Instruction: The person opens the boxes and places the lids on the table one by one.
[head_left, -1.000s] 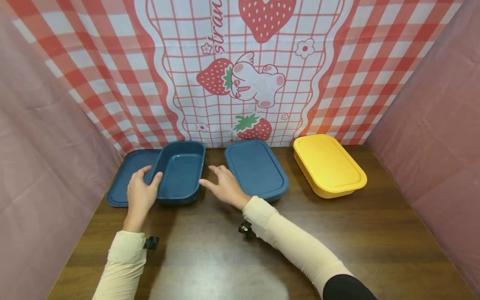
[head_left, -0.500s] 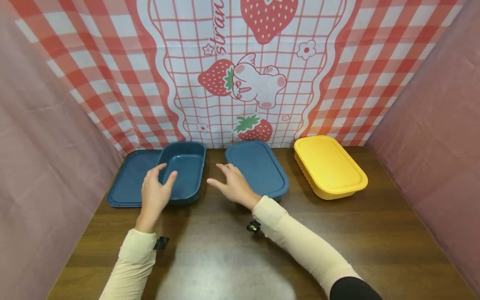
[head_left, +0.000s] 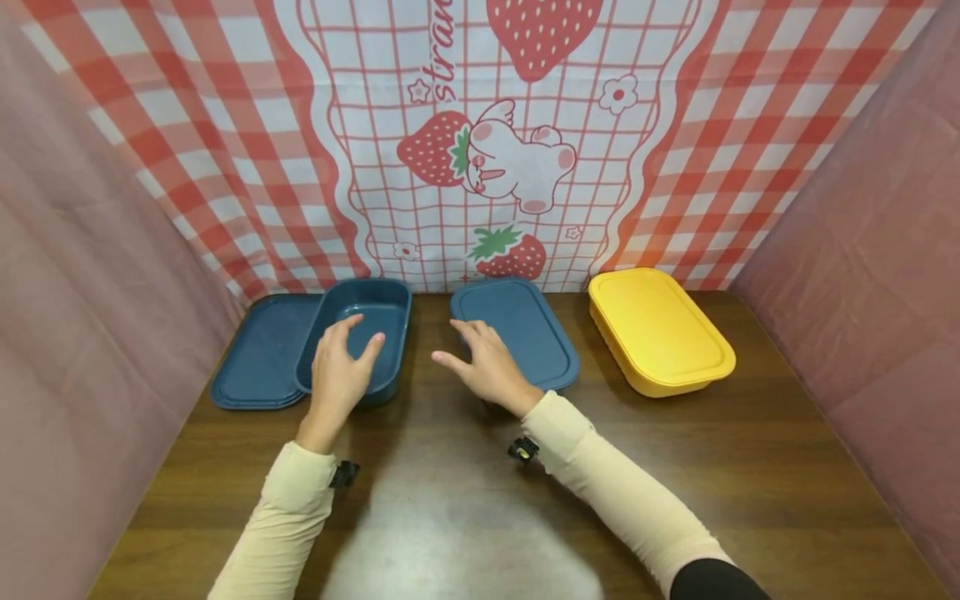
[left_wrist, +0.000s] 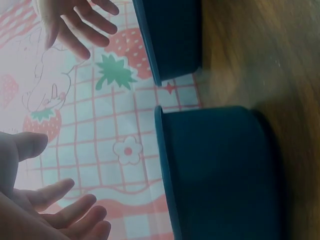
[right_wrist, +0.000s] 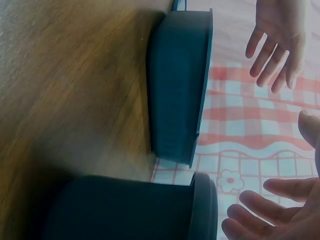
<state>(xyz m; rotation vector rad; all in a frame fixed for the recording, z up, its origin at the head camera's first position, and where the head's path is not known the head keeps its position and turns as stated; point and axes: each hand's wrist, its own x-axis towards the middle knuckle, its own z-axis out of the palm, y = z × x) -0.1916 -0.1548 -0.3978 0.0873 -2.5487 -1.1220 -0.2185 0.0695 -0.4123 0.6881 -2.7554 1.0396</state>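
Observation:
Above an uncovered dark blue container (head_left: 390,367) hovers my left hand (head_left: 341,375), its fingers spread and holding nothing. The left wrist view shows that hand apart from the container's wall (left_wrist: 220,175). Partly under or beside this container, at its left, lies a flat blue lid (head_left: 258,354). My right hand (head_left: 491,367) is over the left front part of a second blue container (head_left: 521,325), which wears its lid. Its fingers are loosely extended with nothing in them, and the right wrist view shows them clear of the lid's edge (right_wrist: 204,210).
To the right, a yellow container (head_left: 660,329) with its lid on stands near the back edge of the wooden table (head_left: 465,500). A red-and-white checked cloth (head_left: 525,167) hangs behind. Pinkish curtains (head_left: 877,250) close off both sides.
Both hands have drifted to the right. The left hand has passed from the flat lid and the container's left rim to over the container. All the containers have stayed in place.

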